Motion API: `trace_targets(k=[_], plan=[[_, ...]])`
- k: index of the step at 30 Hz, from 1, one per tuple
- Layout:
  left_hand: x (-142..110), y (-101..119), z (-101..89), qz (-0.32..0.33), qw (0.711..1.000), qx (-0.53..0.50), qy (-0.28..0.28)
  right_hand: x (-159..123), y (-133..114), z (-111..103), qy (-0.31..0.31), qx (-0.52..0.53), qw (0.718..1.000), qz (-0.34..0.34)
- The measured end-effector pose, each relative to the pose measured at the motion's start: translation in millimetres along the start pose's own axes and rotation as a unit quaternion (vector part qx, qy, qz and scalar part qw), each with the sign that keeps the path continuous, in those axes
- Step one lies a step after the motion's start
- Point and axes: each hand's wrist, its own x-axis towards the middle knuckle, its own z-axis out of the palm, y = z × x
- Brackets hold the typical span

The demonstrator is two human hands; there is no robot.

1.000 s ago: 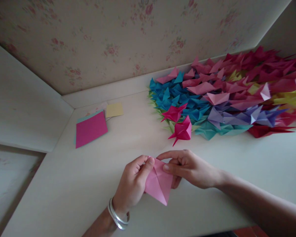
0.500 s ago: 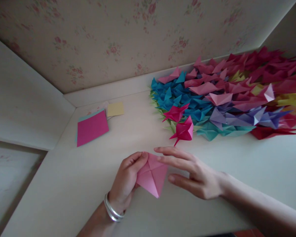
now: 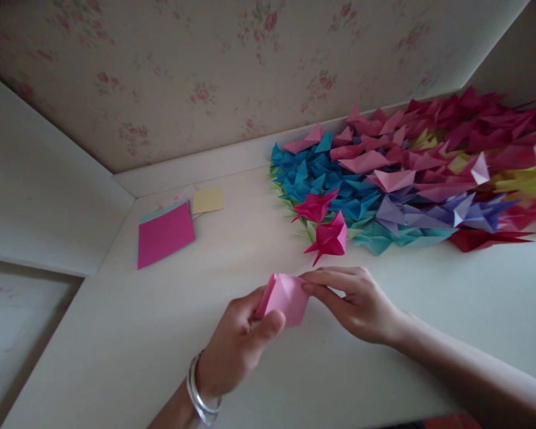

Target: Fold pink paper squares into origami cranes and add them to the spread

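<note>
Between my two hands is a pink sheet of origami paper [image 3: 291, 299], partly folded over, held just above the white tabletop. My left hand [image 3: 243, 333], with silver bangles at the wrist, grips its left side, thumb across the front and fingers behind. The thumb and fingertips of my right hand [image 3: 355, 301] pinch the paper's upper right edge. Just beyond lie two magenta folded paper cranes [image 3: 333, 236], apart from my hands.
A large heap of folded paper cranes [image 3: 384, 164] in several colours fills the back right. At the back left lie magenta paper squares [image 3: 167, 235] over light blue ones and a small yellow square [image 3: 208, 200]. A flowered wall [image 3: 196, 71] rises behind the table [image 3: 129, 339].
The pink paper, flatter and diamond-shaped before, is now folded over into a smaller shape. My right hand's spread fingers have closed on its edge, and my left thumb has moved lower.
</note>
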Motion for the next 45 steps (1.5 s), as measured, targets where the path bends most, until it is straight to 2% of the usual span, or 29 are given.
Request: trace_targets(k=[3, 5, 9, 11, 13, 16, 19, 24, 28, 32, 35, 40, 45], plan=[[3, 1, 0.2, -0.046, 0.999, 0.012, -0.002, 4, -6, -2, -0.030, 0.053, 0.992, 0.109], [5, 3, 1.3, -0.053, 0.999, 0.000, 0.008, 6, -8, -3, -0.068, 0.106, 0.978, 0.167], [7, 3, 1.8, -0.041, 0.999, 0.010, 0.008, 8, -8, -3, -0.127, 0.211, 0.940, 0.237], [7, 2, 1.3, -0.031, 0.998, 0.049, 0.014, 6, -7, -2, -0.138, 0.210, 0.937, 0.243], [7, 1, 1.0, -0.026, 0.996, 0.080, 0.028, 5, -8, -1, -0.142, 0.176, 0.946, 0.234], [8, 2, 1.3, -0.024, 0.998, 0.053, 0.018, 4, -10, 0, -0.143, 0.178, 0.945, 0.235], [7, 4, 1.0, -0.028, 0.999, -0.024, -0.005, 6, -11, -1, -0.135, 0.250, 0.924, 0.256], [5, 4, -1.9, -0.068, 0.987, -0.146, 0.007, 8, -5, -4, -0.081, 0.333, 0.895, 0.287], [4, 0, -3.8, -0.097, 0.976, -0.193, 0.027, 3, 3, -3, -0.041, 0.384, 0.872, 0.301], [2, -2, -5.9, -0.078, 0.971, -0.225, 0.017, 1, 5, -3, -0.047, 0.431, 0.848, 0.306], [1, -2, -5.9, -0.050, 0.972, -0.228, 0.031, 1, 3, -4, -0.051, 0.452, 0.835, 0.309], [0, -4, -3.3, -0.041, 0.967, -0.246, 0.049, 1, 2, -5, -0.051, 0.430, 0.854, 0.287], [-1, -3, -3.0, -0.061, 0.956, -0.283, 0.052, 0, 0, -6, -0.050, 0.398, 0.871, 0.285]])
